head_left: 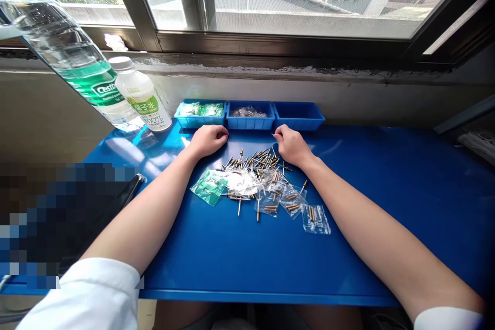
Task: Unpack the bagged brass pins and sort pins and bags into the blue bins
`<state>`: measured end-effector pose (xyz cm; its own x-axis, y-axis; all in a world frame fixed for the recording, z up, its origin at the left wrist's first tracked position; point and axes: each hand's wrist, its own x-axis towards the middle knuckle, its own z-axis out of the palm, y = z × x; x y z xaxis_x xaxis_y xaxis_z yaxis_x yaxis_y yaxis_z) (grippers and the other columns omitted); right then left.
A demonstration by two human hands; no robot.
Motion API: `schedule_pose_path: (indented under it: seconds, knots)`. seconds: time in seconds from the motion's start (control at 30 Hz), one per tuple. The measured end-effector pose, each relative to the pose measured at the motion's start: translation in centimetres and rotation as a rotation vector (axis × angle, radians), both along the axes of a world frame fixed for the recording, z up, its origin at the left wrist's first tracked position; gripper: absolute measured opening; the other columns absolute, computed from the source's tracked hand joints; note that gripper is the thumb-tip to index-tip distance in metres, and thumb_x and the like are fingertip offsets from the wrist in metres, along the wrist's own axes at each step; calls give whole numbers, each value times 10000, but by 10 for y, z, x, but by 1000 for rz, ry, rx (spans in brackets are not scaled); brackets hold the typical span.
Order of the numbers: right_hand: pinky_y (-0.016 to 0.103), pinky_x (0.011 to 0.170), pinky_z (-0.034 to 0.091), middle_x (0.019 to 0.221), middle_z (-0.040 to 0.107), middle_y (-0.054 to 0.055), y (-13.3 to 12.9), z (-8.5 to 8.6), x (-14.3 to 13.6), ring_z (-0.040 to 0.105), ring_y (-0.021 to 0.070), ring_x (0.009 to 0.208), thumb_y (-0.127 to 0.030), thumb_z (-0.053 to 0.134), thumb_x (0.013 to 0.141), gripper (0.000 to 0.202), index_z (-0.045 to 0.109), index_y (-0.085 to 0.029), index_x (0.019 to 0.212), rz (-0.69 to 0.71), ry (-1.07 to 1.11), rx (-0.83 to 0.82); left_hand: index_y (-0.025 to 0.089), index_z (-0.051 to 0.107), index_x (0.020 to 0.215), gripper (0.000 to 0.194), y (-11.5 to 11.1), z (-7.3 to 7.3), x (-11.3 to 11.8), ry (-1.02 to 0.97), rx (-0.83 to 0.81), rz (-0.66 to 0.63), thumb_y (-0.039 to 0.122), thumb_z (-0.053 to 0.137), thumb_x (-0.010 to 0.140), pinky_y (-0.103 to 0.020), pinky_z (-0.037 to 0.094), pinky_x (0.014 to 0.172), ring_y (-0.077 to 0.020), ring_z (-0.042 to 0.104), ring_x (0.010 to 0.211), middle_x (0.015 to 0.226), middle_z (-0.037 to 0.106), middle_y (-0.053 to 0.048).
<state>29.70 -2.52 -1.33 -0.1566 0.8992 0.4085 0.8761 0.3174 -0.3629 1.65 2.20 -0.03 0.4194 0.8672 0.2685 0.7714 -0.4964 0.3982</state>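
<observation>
My left hand (pixel 210 141) rests on the blue table just in front of the bins, its fingers curled and pressed together; whatever they may hold is hidden. Opposite it, my right hand (pixel 291 144) is closed in a pinch, with a thin pale tip poking out from the fingertips. Between and below the hands lies a heap of small metal pins (pixel 266 160) with brass-coloured ends and silvery shafts. Over its near side lie small clear bags (pixel 316 219) with copper-coloured pieces inside, and a green plastic packet (pixel 210 186).
Three blue bins stand along the wall: one with green packets (pixel 178 119), one with small clear-bagged items (pixel 251 122), one at right (pixel 300 122). A large water bottle (pixel 73 56) and a white-labelled bottle (pixel 145 98) stand at left. A dark bag-like object (pixel 116 201) sits at the left edge.
</observation>
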Motion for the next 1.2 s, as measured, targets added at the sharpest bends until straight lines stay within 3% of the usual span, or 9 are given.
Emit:
schedule_pose_path:
  seconds: [0.17,0.3,0.5,0.63,0.73,0.83,1.0,1.2]
  knots:
    - [347,769,483,920,671,114,5,-4,4,627,226,822,-228,383,882,298,545,-161,1123,2,185,134,193,737,895,260,0,1,0,5,4,1,298,536,767,-263,404,586,-174,593,649,711,684,-33]
    - [340,755,493,904,697,114,3,-2,3,654,224,813,-254,386,896,242,594,-168,985,-2,225,131,192,738,899,264,0,1,1,5,3,2,300,535,770,-264,410,594,-176,594,653,730,692,-39]
    - [295,683,491,851,708,87,3,-4,4,669,194,709,-308,455,890,173,542,-176,961,-91,335,188,191,736,898,264,-1,1,0,8,-6,7,301,533,769,-266,405,596,-176,594,657,737,694,-38]
    - [301,649,484,888,677,85,4,0,4,606,161,618,-311,503,863,137,570,-193,838,-94,289,331,192,729,903,271,-1,1,0,25,2,-7,306,517,777,-265,406,612,-176,601,686,754,692,-32]
    - [308,621,477,780,643,62,3,4,3,560,158,581,-291,527,846,135,592,-198,774,-112,268,412,191,726,909,279,0,1,0,35,0,-8,308,508,780,-267,409,623,-178,603,699,763,692,-33]
    - [301,611,487,686,640,31,2,4,3,582,163,572,-277,545,835,113,607,-200,780,-134,349,371,189,724,913,283,0,1,0,40,-1,-13,310,504,781,-267,410,626,-179,601,698,756,689,-36]
    - [306,597,512,736,692,46,4,-1,5,638,178,577,-321,568,827,165,644,-181,868,-213,532,299,192,727,916,280,1,0,0,42,2,-5,309,512,779,-268,411,624,-178,603,700,760,691,-34]
    - [334,653,518,796,716,75,11,1,18,632,192,625,-337,558,825,230,704,-169,882,-343,456,382,182,729,922,289,0,0,0,37,3,-5,312,511,782,-267,411,622,-176,603,700,777,699,-42]
